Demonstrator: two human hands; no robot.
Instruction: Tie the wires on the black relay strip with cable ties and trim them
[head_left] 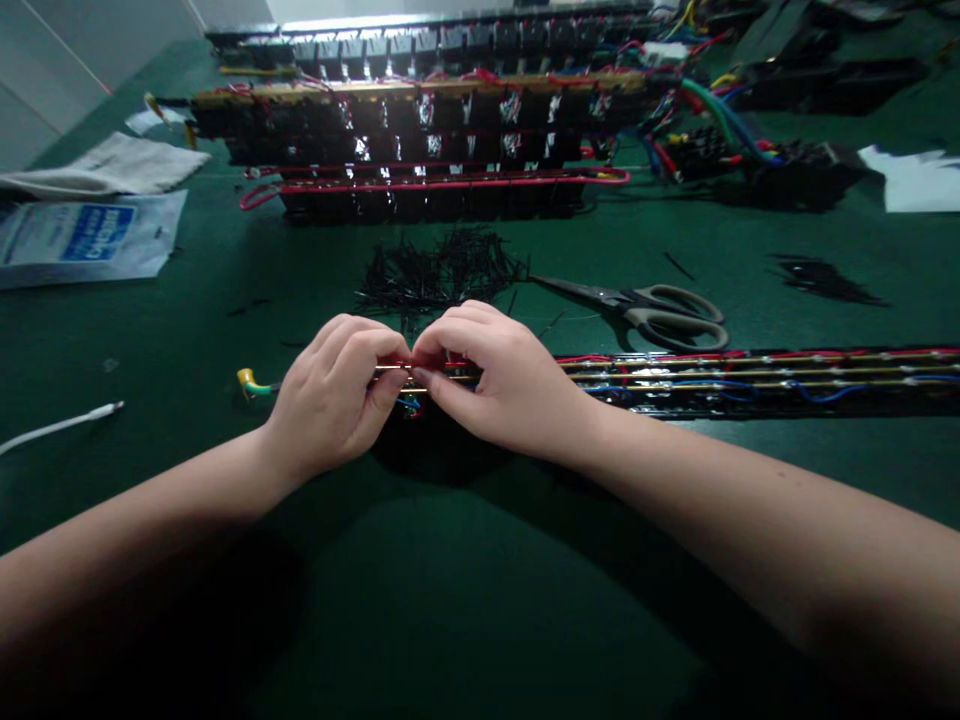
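A long black strip assembly [675, 398] with brass-coloured rods and red and blue wires lies across the table and runs off to the right. Over its left part, my left hand [337, 385] is closed in a pinch, thumb and forefinger together. My right hand [495, 375] pinches right beside it, and the fingertips of both meet above the rods. Whatever sits between the fingers is too small and covered to make out. From behind my left hand a green wire with a yellow end [247, 382] sticks out. Just beyond the hands is a pile of thin black strips [442, 268].
Grey-handled scissors [637, 305] lie right of the pile, with more black strips [825, 278] farther right. Wired black assemblies [435, 130] stand at the back. A plastic packet [97, 235], a grey cloth [112, 165] and a white cable [60, 428] are on the left.
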